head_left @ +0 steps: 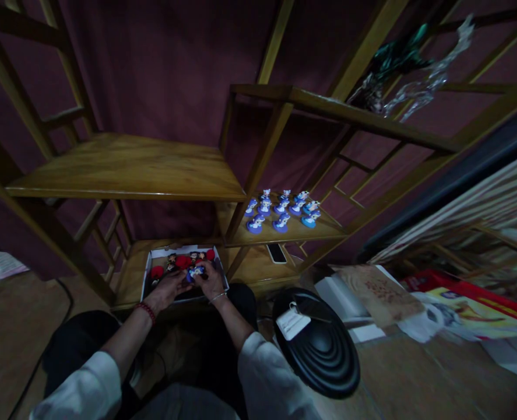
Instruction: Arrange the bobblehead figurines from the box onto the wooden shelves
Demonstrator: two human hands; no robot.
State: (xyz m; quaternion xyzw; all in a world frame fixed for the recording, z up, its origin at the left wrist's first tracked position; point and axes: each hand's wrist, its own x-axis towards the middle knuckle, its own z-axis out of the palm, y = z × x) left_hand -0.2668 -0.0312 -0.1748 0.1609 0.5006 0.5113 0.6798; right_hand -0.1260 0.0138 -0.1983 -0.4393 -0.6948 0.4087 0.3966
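Both my hands meet over a white open box (147, 269) on the lower shelf. Between their fingers is a small blue and white figurine (194, 272). My left hand (171, 288) closes on its left side, and my right hand (211, 282) grips its right side. Inside the box lie several red and dark figurines (157, 272), partly hidden by my hands. Several purple and white figurines (281, 222) stand upright in rows on the middle shelf to the right.
A phone (276, 253) lies on the lower shelf (253, 265). A wooden shelf board (131, 169) juts out above the box. On the floor at right are a black ribbed oval object (323, 344), cartons (376, 291) and a red-yellow package (481, 309).
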